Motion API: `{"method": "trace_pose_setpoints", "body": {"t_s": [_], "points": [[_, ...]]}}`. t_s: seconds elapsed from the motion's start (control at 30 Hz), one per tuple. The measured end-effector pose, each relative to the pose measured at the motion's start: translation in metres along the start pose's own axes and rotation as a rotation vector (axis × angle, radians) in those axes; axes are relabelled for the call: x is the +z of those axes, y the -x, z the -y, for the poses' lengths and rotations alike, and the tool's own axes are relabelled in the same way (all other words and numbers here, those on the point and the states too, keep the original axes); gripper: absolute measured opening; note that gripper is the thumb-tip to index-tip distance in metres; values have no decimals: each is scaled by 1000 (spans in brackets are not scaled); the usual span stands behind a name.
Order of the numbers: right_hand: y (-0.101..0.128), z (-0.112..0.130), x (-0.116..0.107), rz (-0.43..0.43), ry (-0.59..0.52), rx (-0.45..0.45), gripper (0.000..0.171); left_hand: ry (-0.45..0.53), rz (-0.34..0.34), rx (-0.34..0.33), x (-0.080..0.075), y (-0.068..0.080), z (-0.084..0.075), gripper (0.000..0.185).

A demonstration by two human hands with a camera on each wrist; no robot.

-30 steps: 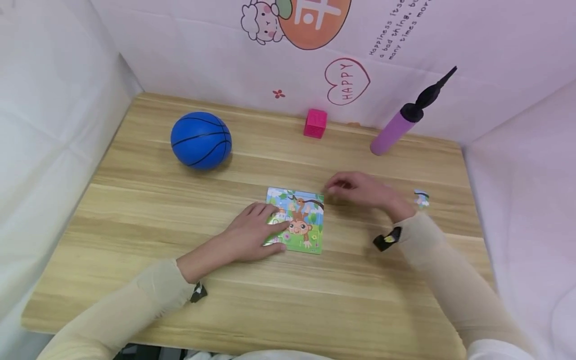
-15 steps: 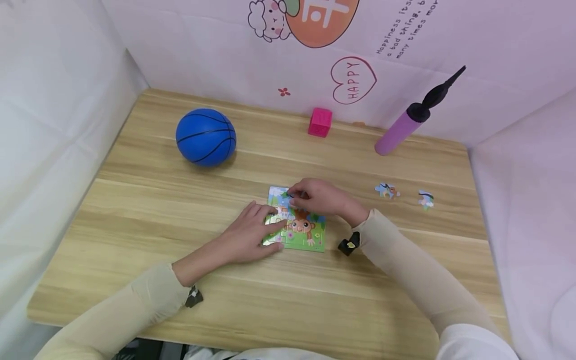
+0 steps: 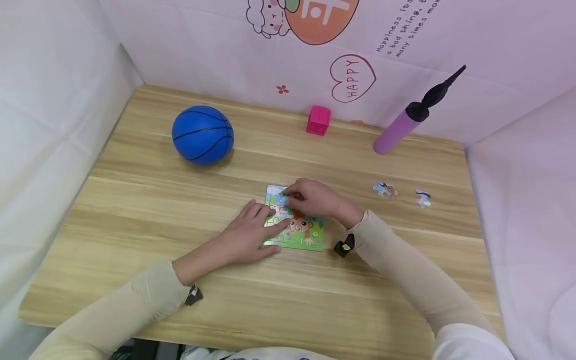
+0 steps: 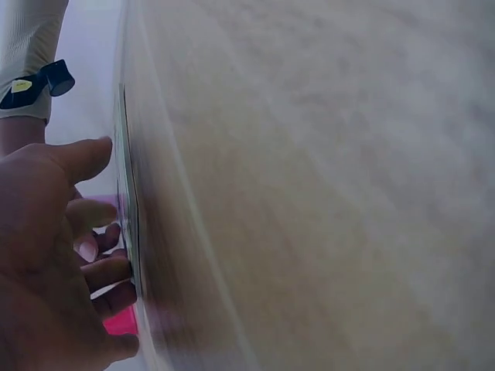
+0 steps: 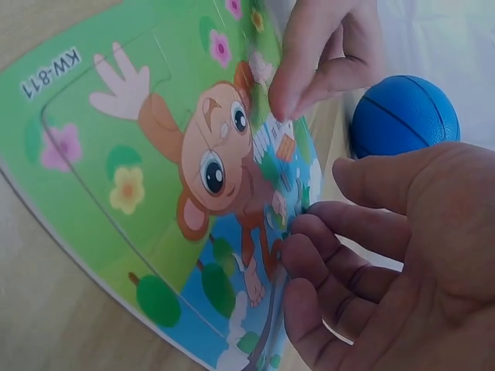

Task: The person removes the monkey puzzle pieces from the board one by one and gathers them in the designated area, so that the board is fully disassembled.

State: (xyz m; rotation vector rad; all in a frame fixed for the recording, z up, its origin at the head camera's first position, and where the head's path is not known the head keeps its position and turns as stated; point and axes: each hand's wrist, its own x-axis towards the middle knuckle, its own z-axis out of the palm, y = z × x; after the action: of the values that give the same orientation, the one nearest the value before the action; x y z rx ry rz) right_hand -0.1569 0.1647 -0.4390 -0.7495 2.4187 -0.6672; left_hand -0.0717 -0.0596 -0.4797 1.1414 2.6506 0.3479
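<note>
A square monkey picture puzzle (image 3: pixel 307 235) (image 5: pixel 155 178) lies flat on the wooden table (image 3: pixel 135 200). My left hand (image 3: pixel 249 235) (image 4: pixel 46 255) rests on the puzzle's left edge with its fingers straight; its fingertips (image 5: pixel 282 100) press the board beside the monkey's head. My right hand (image 3: pixel 310 197) (image 5: pixel 387 255) is over the puzzle's top edge, its curled fingers pinching a small puzzle piece (image 5: pixel 282 202) against the board. Most of that piece is hidden by the fingers.
Two loose puzzle pieces (image 3: pixel 384 189) (image 3: pixel 423 198) lie to the right of the puzzle. A blue ball (image 3: pixel 202 134) (image 5: pixel 402 116) sits at the back left. A pink cube (image 3: pixel 318 120) and a purple pump (image 3: pixel 402 127) stand near the back wall.
My right hand has come left from the table's right side onto the top of the puzzle, uncovering a loose piece there. The left hand has stayed on the puzzle.
</note>
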Motion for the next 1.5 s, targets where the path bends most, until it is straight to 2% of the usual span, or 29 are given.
{"method": "trace_pose_setpoints", "body": {"t_s": [0.1, 0.33, 0.7, 0.93, 1.1, 1.27, 1.37, 1.5], "points": [[0, 0, 1, -21, 12, -5, 35, -39, 15, 11, -1, -1, -2, 66], [0, -2, 4, -66, 22, -12, 35, -97, -9, 15, 0, -4, -4, 63], [2, -1, 5, -113, -15, 36, 33, -115, 31, 20, -7, -3, -10, 64], [2, -1, 7, -188, -160, 46, 17, -125, 36, 11, -7, -2, -11, 64], [1, -3, 12, -258, -192, 25, 12, -131, 31, 5, -6, -1, -11, 64], [2, -3, 12, -259, -256, 32, 10, -130, 30, 6, -6, -1, -11, 63], [5, -6, 4, -250, -330, 56, 10, -137, 28, 8, -6, 0, -11, 63], [14, -20, -20, -246, -399, 87, 13, -142, 25, 10, -5, 0, -11, 62]]}}
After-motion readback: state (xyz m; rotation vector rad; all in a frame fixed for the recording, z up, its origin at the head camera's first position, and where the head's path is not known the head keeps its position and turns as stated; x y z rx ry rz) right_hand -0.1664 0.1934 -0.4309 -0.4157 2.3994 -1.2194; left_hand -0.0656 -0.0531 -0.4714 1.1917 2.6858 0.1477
